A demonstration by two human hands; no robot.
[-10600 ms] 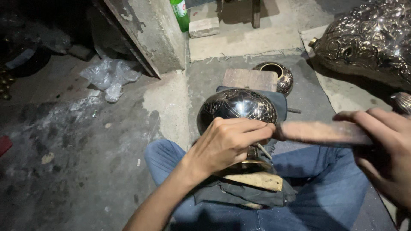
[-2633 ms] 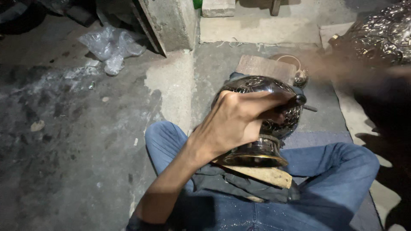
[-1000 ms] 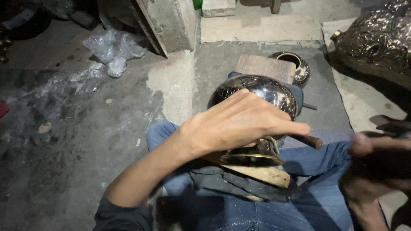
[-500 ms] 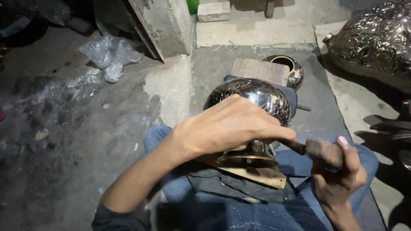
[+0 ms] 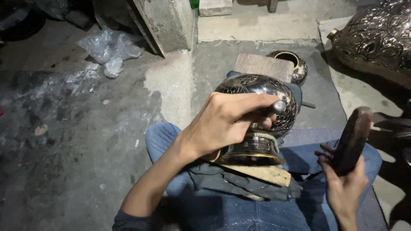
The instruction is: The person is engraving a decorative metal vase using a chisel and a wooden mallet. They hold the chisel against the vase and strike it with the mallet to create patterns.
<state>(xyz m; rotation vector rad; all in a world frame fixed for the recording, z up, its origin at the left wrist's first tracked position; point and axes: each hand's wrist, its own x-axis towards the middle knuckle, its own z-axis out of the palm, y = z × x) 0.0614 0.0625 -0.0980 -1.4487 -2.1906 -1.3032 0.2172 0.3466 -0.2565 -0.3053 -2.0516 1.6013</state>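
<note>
- The person is sitting on the concrete floor (image 5: 77, 141) with a shiny engraved metal pot (image 5: 261, 92) lying on its side across the lap, its flared foot (image 5: 252, 154) pointing back toward the body.
- The pot is resting on a dark cloth (image 5: 222, 179) and a wooden board (image 5: 267, 173) laid over the jeans, so it's propped up rather than sitting on the floor.
- The left hand (image 5: 227, 122) is curled tight around a thin metal punch (image 5: 278, 106), with the tip appearing to sit against the patterned belly of the pot.
- The right hand (image 5: 342, 188) is gripping a dark wooden mallet (image 5: 353, 137), held raised off to the side, well apart from the punch.
- So I'd say this is the chasing step: punch placed on the surface, mallet cocked.
- If a strike is coming, it looks like it's calling for the punch to be held steady and the mallet landing square on its top, or the tip could be skidding across the polished surface.
- Lying around: a wooden block (image 5: 263, 66) and a small metal bowl (image 5: 289, 64) just beyond the pot, a big embossed metal vessel (image 5: 376, 38) at upper right, and crumpled clear plastic (image 5: 109, 49) by a concrete pillar (image 5: 165, 23).
</note>
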